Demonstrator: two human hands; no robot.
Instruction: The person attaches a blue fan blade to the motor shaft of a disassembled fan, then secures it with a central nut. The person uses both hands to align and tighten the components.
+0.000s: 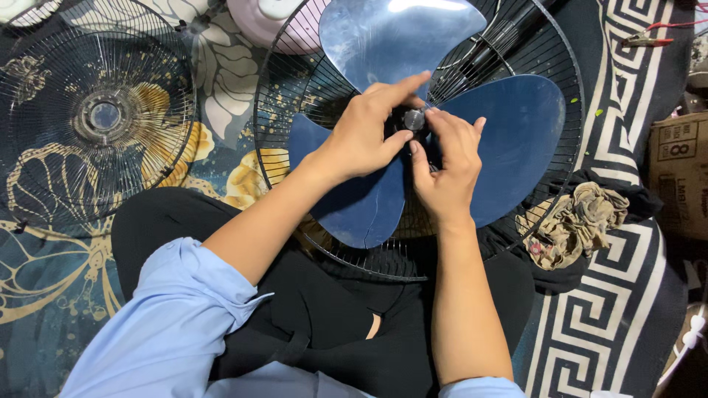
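Observation:
A blue three-bladed fan blade (516,140) sits inside a round black wire rear guard (310,81) that rests on my lap. My left hand (369,133) lies over the blade's hub, thumb and fingers pinching the small dark hub cap (414,119) at the centre. My right hand (446,166) meets it from below, fingertips touching the same cap. The lower blade shows a crack near its tip.
A second black wire fan guard (96,118) lies flat on the patterned rug at the left. A crumpled tan rag (575,221) lies by the guard's right rim. A cardboard box (682,169) stands at the right edge. A pale pink fan base (265,22) is above.

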